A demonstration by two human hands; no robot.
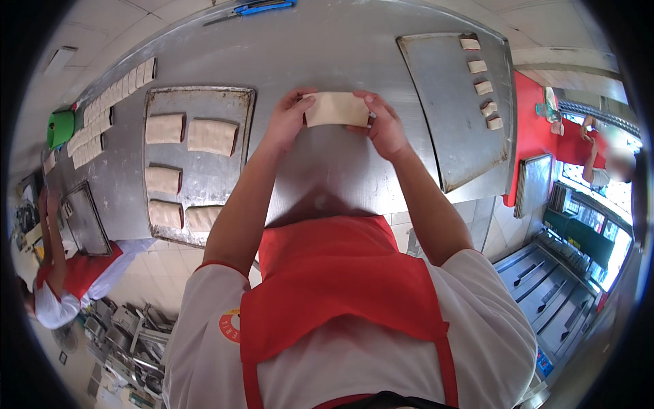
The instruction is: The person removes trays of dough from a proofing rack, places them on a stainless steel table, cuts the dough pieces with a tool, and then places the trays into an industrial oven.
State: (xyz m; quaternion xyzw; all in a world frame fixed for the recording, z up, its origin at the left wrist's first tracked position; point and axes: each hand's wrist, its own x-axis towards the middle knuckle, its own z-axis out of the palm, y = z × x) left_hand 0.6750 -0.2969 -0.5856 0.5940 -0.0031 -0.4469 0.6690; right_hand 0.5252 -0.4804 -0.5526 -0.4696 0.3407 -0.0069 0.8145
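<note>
Far left: a co-worker in a red apron (71, 273) stands at the steel table (327, 48), beside a small tray (85, 221). A green container (60, 127) sits at the table's left edge. Next to it, rows of cut dough strips (109, 109) run diagonally toward the far side.

Left of centre: a baking tray (197, 99) carries five folded dough pieces (212, 136), arranged in two columns, none touching.

Centre: the left hand (287, 117) grips the left end of a flat rectangular dough piece (337, 109), thumb on top, fingers curled beneath. The right hand (387, 126) grips the right end the same way. The dough piece is held between both hands just above the bare table surface, between the two trays; whether its underside touches the steel cannot be told.

Right: a second baking tray (443, 109) lies at an angle, with five small dough bits (482, 87) lined along its right edge.

Far centre: a blue-handled tool (262, 7) lies at the table's far rim.

Far right: another person in red (596, 153) stands beyond the table.
</note>
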